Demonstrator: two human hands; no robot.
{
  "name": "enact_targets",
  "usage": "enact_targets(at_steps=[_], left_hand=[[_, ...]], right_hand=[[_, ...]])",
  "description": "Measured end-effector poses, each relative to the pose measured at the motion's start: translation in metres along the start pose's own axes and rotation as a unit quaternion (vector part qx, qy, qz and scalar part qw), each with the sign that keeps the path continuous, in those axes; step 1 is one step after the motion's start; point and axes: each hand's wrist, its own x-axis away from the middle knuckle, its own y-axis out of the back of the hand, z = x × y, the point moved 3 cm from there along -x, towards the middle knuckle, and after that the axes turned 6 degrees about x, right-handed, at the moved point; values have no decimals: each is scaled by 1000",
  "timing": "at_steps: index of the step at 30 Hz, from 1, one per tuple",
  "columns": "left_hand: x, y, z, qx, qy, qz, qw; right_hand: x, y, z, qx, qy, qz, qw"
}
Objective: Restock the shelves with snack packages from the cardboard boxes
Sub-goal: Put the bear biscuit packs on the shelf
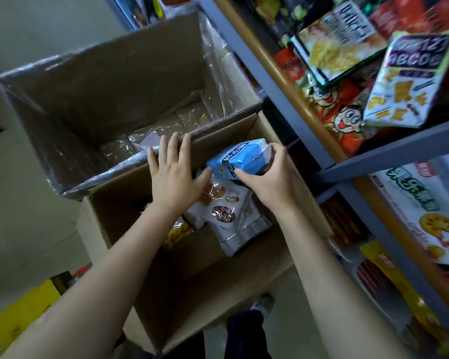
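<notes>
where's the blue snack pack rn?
Head view, centre-right: the blue snack pack is in the right hand, above the near cardboard box, left hand beside it.

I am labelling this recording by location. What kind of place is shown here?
Probably a small shop or its stockroom: grey metal shelves crowded with colourful snack packages, and open brown cardboard boxes of packets, with the right hand lifting out a blue packet.
</notes>
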Motion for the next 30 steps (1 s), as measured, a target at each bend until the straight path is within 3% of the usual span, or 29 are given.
enact_targets(at_steps=[3,6,9,11,16,20,22,24,27,30], left_hand=[[19,38,-41,200,10,70,977],[54,76,-100,424,-1,234,875],[93,99,-160,537,-35,360,762],[117,106,-201,578,-74,374,722],[173,118,-298,612,-161,264,728],[203,143,-363,601,-228,184,743],[217,153,-397,595,-260,196,735],[232,155,-427,569,-308,241,724],[250,146,-458,489,-372,287,735],[254,131,-481,442,-393,285,755]], right_hand=[[34,60,48,-151,-16,109,982],[71,115,84,-270,6,164,949],[108,158,114,-374,9,140,917],[132,184,129,-365,8,55,929],[193,262,150,-181,29,-118,976],[247,319,158,-146,85,-129,977],[266,343,157,-135,101,-160,973],[282,369,156,-153,109,-239,953],[300,406,149,-176,122,-374,902],[307,433,130,-90,97,-413,901]])
